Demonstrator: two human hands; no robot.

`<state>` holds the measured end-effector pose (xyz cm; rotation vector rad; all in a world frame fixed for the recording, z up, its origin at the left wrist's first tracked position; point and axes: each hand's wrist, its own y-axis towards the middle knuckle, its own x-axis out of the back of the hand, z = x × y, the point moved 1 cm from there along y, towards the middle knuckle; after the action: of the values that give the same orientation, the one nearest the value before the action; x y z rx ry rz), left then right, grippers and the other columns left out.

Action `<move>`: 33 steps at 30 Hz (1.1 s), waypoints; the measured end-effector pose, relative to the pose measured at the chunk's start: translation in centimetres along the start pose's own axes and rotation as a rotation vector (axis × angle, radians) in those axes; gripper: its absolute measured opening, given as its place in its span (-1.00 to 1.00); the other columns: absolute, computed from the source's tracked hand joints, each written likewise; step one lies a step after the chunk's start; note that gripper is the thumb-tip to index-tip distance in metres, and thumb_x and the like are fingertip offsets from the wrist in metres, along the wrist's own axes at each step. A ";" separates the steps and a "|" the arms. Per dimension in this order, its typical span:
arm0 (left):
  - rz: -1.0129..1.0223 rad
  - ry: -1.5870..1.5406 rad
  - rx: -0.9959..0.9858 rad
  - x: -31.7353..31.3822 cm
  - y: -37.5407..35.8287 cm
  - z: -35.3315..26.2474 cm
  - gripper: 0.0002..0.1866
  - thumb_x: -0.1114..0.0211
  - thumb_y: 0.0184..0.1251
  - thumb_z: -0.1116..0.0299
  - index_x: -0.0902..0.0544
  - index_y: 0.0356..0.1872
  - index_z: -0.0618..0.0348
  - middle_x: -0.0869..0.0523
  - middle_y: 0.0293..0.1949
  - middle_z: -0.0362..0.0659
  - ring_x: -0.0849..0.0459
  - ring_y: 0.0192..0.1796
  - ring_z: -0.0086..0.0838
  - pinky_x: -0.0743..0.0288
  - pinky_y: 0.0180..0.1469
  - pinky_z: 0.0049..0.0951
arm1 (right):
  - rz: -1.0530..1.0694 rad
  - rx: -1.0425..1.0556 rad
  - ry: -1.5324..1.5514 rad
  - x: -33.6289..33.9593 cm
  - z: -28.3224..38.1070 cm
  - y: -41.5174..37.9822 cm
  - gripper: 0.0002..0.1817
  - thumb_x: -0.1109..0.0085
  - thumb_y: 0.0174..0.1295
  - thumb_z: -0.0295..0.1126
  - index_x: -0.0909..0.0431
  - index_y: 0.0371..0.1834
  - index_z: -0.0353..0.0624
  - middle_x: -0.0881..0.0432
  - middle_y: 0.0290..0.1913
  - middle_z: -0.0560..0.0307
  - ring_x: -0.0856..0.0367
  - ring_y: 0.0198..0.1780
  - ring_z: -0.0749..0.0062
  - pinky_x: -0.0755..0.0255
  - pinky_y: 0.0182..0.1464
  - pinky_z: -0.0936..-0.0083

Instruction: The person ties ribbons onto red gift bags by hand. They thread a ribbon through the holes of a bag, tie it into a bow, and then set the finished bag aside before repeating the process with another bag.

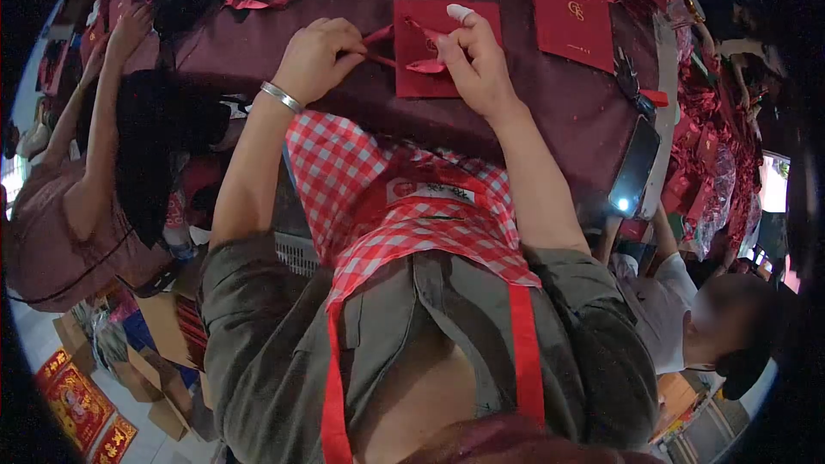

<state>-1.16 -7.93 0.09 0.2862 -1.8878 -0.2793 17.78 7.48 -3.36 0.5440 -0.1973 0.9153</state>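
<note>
Flat square dark-red panel w/ gold marking [414, 51] lies on the dark-red cloth-covered table [344, 125], just ahead of the torso; glossy red ribbon [424, 66] loops over it. Panel's prob. light & fairly stiff, best held by its edges; ribbon looks soft, prob. slippery, so a fingertip pinch near the ends suits it.

L hand [322, 56] pinches ribbon betw. thumb & index, just left of the panel, wrist bent inward. R hand [477, 64] is over the panel's right side, fingers curled, thumb at the ribbon (index tip has a white cover); can't tell if it's gripping. Both forearms reach fwd.
</note>
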 end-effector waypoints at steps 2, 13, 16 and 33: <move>-0.003 0.004 -0.011 0.0 0.0 -0.2 -0.91 -0.32 -0.01 0.39 -0.65 -0.47 0.14 -0.65 -0.33 -0.20 -0.59 -0.24 -0.27 -0.46 -0.15 -0.30 | -0.012 -0.058 0.213 -0.1 -0.5 -0.1 -0.62 -0.02 0.34 -0.28 -0.32 0.10 -0.29 -0.51 -0.09 0.13 -0.43 -0.13 0.58 -0.31 0.00 0.56; 0.000 0.063 0.052 1.2 -0.6 1.1 -0.91 -0.32 0.00 0.38 -0.66 -0.46 0.14 -0.66 -0.33 -0.21 -0.59 -0.24 -0.26 -0.47 -0.19 -0.29 | -0.013 0.077 0.117 0.1 -0.7 0.1 -0.60 0.07 0.37 -0.29 -0.25 0.12 -0.39 -0.55 -0.16 0.07 -0.49 -0.02 0.44 -0.23 0.21 0.43; 0.004 0.038 0.159 2.1 -2.1 2.5 -0.90 -0.33 0.02 0.39 -0.66 -0.44 0.16 -0.66 -0.35 -0.15 -0.60 -0.23 -0.23 -0.48 -0.17 -0.29 | 0.053 0.027 0.087 -0.1 -0.7 0.1 -0.53 0.10 0.40 -0.25 -0.21 0.22 -0.38 -0.54 -0.08 0.10 -0.48 0.01 0.49 -0.29 0.17 0.49; -0.021 -0.262 0.352 1.8 -3.6 1.8 -0.87 -0.34 0.06 0.48 -0.64 -0.35 0.27 -0.67 -0.37 -0.12 -0.63 -0.28 -0.41 -0.48 -0.18 -0.47 | 0.384 0.193 -0.608 1.5 3.0 -4.0 -0.21 -0.34 -0.11 0.01 -0.33 0.20 -0.15 -0.20 0.35 0.04 -0.02 0.42 0.09 0.15 0.39 -0.05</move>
<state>-3.21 -11.79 -0.03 0.5276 -2.1926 0.0061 22.04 5.00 -1.70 0.9798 -0.7894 1.1261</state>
